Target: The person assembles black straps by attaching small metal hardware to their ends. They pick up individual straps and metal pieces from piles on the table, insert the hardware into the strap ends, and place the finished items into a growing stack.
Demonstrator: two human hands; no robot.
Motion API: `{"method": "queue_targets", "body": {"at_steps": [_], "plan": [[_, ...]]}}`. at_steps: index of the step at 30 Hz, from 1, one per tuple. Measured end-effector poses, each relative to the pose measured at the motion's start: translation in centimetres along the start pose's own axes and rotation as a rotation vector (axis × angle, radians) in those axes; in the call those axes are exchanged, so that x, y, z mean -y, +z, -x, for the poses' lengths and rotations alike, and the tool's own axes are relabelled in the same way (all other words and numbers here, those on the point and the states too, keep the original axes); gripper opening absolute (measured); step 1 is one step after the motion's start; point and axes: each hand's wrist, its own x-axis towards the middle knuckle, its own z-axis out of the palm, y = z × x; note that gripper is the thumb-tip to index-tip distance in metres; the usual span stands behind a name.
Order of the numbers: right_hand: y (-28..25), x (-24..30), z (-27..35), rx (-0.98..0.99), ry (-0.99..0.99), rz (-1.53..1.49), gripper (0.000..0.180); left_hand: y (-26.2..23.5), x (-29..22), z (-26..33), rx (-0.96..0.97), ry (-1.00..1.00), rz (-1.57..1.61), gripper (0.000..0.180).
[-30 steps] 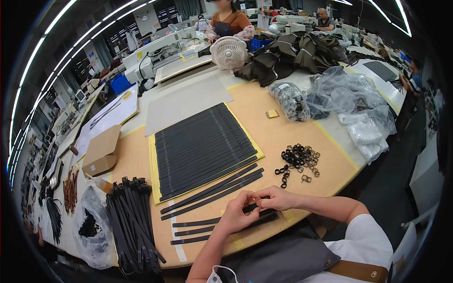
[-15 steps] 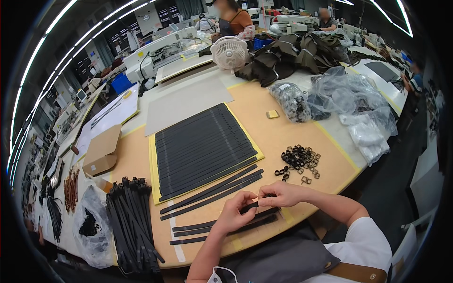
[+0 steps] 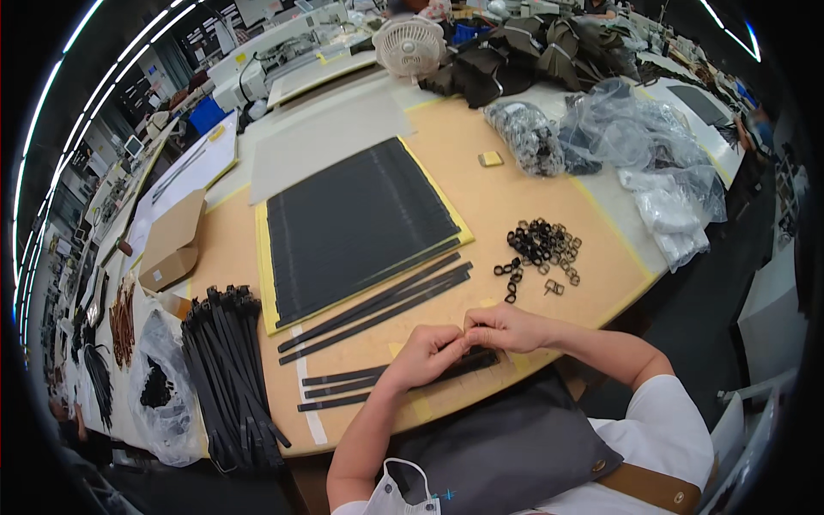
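My left hand (image 3: pixel 427 354) and my right hand (image 3: pixel 508 329) meet over the near edge of the table, fingertips pinched together. Both are closed on a black strap (image 3: pixel 474 354), mostly covered by the fingers. Whether a buckle is between the fingertips too I cannot make out. Several flat black straps (image 3: pixel 339 390) lie under and left of my left hand. Farther off, a few more loose straps (image 3: pixel 378 311) lie side by side. A pile of small black buckles (image 3: pixel 539 242) sits beyond my right hand, with a few strays on its near side.
A yellow-edged board (image 3: pixel 268 296) bears rows of black straps. To the left are a bundle of black straps (image 3: pixel 227 369), a clear bag (image 3: pixel 167 403) and a cardboard box (image 3: pixel 174 240). Plastic bags (image 3: pixel 657 180) lie at right, a small yellow block (image 3: pixel 490 159) and a fan (image 3: pixel 409 47) farther back.
My fingertips have drawn closer together, and the strap that showed between my hands is now largely covered. The whole view has tilted downward, so things appear higher.
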Motion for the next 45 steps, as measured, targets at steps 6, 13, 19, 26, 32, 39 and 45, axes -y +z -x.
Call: {"method": "queue_targets", "body": {"at_steps": [6, 13, 19, 26, 32, 39, 45], "plan": [[-0.5, 0.5, -1.2, -0.199, 0.107, 0.182, 0.033, 1.3, 1.5, -0.5, -0.26, 0.085, -0.211, 0.017], [-3.1, -2.5, -2.5, -0.36, -0.023, 0.426, 0.021, 1.8, 3.0, 0.8, -0.236, 0.23, -0.575, 0.01], [-3.8, -4.7, -5.3, -0.435, -0.119, 0.634, 0.016, 2.7, 2.9, 1.6, -0.223, 0.198, -0.65, 0.011], [-2.0, -4.5, -4.9, -0.353, -0.128, 0.709, 0.017, -0.9, 1.5, -1.4, -0.423, 0.212, -0.842, 0.025], [0.1, -4.3, -3.4, -0.385, -0.156, 0.521, 0.011, -1.5, 4.1, -2.1, -0.266, 0.002, -0.688, 0.018], [-9.2, -2.2, -1.3, -0.578, 0.051, 0.391, 0.016, -2.0, 3.5, -2.1, -0.223, -0.073, -0.621, 0.017], [-8.0, -2.9, -2.1, -0.127, 0.037, 0.717, 0.019, -2.6, 0.5, -3.1, -0.221, -0.153, -0.399, 0.018]]}}
